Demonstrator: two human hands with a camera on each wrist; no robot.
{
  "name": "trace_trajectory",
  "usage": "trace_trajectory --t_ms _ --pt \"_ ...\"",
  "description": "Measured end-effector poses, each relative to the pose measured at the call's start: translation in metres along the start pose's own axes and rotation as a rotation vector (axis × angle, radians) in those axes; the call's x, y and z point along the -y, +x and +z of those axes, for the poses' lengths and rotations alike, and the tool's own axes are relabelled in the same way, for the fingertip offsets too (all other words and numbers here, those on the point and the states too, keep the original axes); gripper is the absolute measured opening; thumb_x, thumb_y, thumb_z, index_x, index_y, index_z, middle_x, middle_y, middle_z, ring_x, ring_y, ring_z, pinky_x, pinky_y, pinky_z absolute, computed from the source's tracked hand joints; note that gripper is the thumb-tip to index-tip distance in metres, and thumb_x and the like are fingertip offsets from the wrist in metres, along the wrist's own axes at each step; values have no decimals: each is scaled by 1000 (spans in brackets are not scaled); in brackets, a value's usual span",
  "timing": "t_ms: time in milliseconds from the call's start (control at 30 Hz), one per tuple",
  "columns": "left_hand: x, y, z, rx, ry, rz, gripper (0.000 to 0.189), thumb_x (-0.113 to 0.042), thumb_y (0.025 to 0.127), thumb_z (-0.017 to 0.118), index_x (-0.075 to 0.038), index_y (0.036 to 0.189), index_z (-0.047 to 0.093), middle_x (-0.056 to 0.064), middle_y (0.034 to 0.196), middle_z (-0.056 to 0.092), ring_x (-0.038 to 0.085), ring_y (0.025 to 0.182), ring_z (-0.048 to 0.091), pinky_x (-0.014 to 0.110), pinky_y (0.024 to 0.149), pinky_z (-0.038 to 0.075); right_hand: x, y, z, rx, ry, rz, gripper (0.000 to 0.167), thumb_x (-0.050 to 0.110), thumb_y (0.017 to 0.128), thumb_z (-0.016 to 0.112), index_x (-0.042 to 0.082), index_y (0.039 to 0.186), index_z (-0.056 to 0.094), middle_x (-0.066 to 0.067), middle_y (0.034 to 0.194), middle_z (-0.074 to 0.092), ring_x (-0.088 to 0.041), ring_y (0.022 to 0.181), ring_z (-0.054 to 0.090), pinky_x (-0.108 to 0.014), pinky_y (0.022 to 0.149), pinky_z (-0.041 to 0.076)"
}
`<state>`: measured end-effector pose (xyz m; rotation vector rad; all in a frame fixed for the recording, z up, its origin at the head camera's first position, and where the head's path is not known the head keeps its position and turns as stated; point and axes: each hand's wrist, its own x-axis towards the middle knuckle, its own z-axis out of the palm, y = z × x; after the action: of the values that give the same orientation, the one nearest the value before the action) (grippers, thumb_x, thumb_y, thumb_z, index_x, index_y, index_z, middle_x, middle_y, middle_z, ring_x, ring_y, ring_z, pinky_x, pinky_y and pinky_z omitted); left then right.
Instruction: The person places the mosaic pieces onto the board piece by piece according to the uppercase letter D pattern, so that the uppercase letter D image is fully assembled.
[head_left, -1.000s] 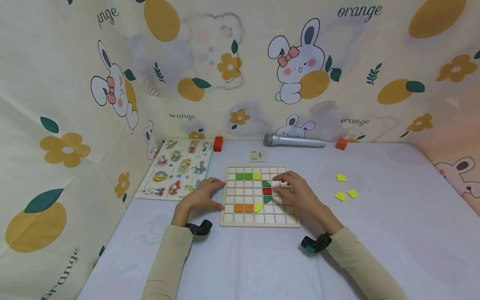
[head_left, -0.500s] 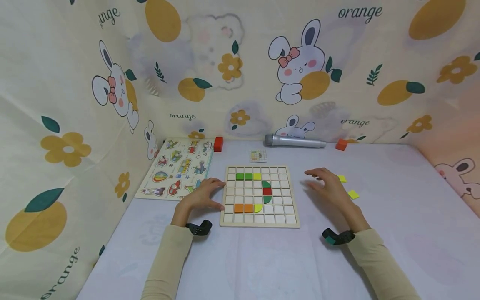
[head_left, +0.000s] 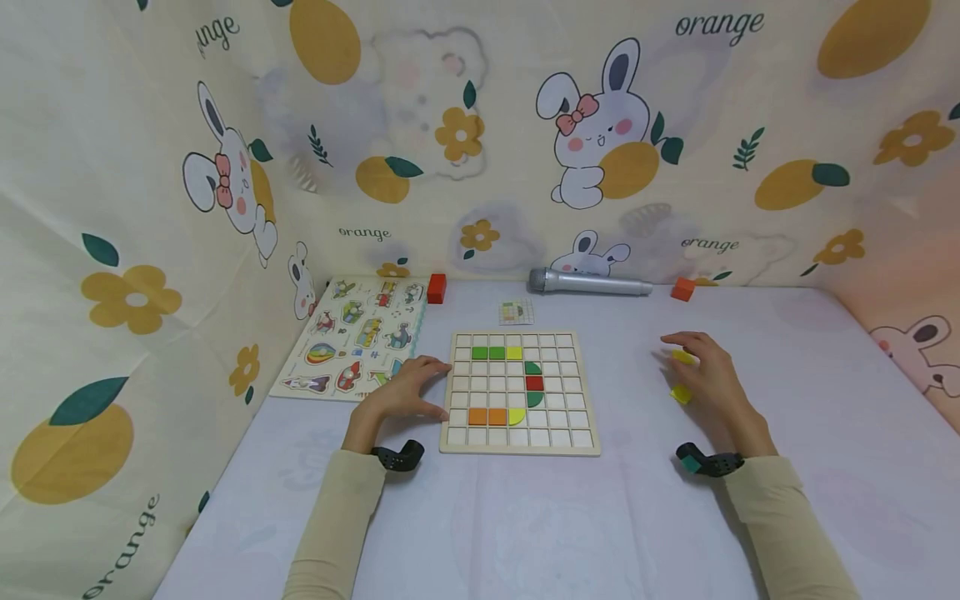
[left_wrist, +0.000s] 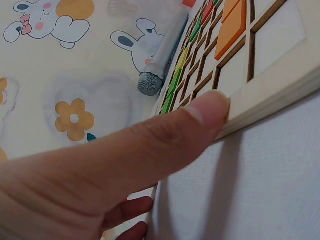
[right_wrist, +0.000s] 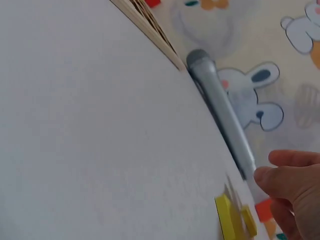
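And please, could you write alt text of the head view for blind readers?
A person's left hand touches the left edge of a grid board holding coloured tiles; the right hand is at loose yellow tiles on the table. Beyond the grid board lie a card and a silver microphone.

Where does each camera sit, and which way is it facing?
Head: worn there, facing forward and down at the board; left hand, right hand and sleeves show.
Left wrist: worn there, facing the board's edge and microphone; thumb and fingers show.
Right wrist: worn there, facing table, yellow tiles and microphone; fingers show.
Both wrist views share the microphone.
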<state>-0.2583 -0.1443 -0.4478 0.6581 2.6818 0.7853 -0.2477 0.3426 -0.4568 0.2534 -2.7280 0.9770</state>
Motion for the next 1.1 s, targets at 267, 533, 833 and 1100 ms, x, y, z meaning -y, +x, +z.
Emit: trace_trajectory --t_ms 267,533,833,1100 --pt "0 0 0 -1 0 4 82 -33 69 82 -13 139 45 11 144 36 30 134 27 48 110 26 -11 -2 -4 38 -29 75 36 -2 89 53 -2 125 53 -28 131 42 -46 121 37 -63 95 36" --pt "-1 0 0 -3 4 17 81 -33 69 82 -12 139 45 12 144 36 30 134 27 47 110 27 -13 -4 -4 77 -80 57 37 -6 88 52 -7 125 52 -30 124 48 -46 113 43 -62 92 39" --pt "-2 -1 0 -7 5 14 81 -32 69 82 -13 139 45 11 143 37 30 133 29 47 110 28 -19 -5 -2 29 -103 -12 29 2 88 60 -5 116 59 -28 113 53 -41 103 45 -59 85 40" --pt "-3 -1 0 -5 9 -2 82 -33 69 82 -14 139 45 10 143 37 29 134 28 47 110 27 -17 -7 -1 25 -96 15 27 5 90 59 -3 116 60 -26 110 53 -39 100 44 -54 80 40"
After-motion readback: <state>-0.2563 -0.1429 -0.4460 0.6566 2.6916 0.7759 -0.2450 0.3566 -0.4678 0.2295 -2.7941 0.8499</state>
